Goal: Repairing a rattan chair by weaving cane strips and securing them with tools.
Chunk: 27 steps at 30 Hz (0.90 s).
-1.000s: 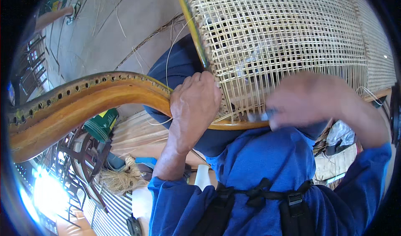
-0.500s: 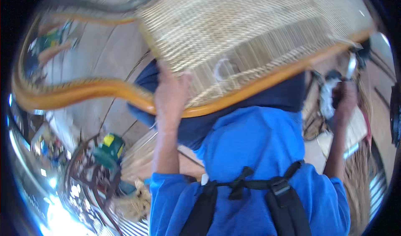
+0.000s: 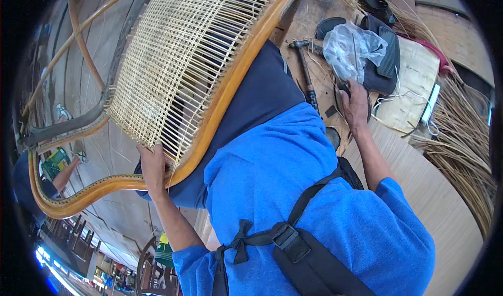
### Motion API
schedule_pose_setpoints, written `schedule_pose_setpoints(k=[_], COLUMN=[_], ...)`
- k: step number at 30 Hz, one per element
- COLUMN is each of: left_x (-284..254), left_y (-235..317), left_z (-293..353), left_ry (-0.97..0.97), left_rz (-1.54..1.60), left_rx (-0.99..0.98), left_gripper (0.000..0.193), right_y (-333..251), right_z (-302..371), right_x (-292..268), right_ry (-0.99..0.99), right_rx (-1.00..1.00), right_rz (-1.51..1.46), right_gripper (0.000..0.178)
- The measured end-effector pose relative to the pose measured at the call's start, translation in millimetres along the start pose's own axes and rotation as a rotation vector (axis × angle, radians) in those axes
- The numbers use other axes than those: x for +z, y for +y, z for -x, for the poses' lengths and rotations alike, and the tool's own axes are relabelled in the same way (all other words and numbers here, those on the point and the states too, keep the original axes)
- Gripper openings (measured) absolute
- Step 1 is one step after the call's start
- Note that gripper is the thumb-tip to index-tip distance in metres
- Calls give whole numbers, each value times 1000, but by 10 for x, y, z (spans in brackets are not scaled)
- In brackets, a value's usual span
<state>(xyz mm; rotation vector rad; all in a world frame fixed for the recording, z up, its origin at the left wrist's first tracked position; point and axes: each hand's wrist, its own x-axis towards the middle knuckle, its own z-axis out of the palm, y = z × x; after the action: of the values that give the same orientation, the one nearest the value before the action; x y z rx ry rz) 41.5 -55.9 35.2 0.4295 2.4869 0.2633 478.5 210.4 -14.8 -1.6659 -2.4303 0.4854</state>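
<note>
Across my lap lies a curved wooden chair frame (image 3: 230, 94) with a woven cane panel (image 3: 162, 60) on it. A band of the panel near the rail has only strands running one way, with gaps between them. My left hand (image 3: 153, 167) is closed on the panel's near corner, beside the bent rail; its fingertips are partly hidden. On the bench to the right, my right hand (image 3: 356, 107) has curled fingers against a dark object that I cannot make out. Just beyond it are a clear plastic bag (image 3: 353, 47) and a black pouch (image 3: 386, 65).
A hammer (image 3: 304, 68) lies on the wooden bench (image 3: 309, 18). Long cane strands (image 3: 456, 144) spread at the far right, beside a pale board (image 3: 414, 70) with a white cable. At the left edge, another person's arm (image 3: 65, 176) is near a green container (image 3: 55, 164).
My view has turned, so the chair and panel now slant steeply and more of the bench shows. My right hand now rests by the plastic bag; my left hand stays at the panel's corner.
</note>
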Motion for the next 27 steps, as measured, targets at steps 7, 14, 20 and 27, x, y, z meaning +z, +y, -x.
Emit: schedule_pose_setpoints(k=[7, 14, 20, 27], left_x=[-278, -423, -428, -306], left_y=[170, -272, -420, -546], left_z=[78, 160, 134, 119], left_ry=[-11, 4, -11, 100], left_rz=[-507, -700, -606, -777], left_rx=[74, 221, 381, 502], left_gripper=[43, 32, 30, 28], right_y=[-536, -49, 327, 425], right_z=[161, 354, 406, 201], right_x=[275, 127, 204, 296], right_ry=[-284, -153, 21, 71], right_rx=[-15, 287, 210, 152], right_rz=[-339, -388, -101, 179], right_gripper=[20, 19, 19, 23])
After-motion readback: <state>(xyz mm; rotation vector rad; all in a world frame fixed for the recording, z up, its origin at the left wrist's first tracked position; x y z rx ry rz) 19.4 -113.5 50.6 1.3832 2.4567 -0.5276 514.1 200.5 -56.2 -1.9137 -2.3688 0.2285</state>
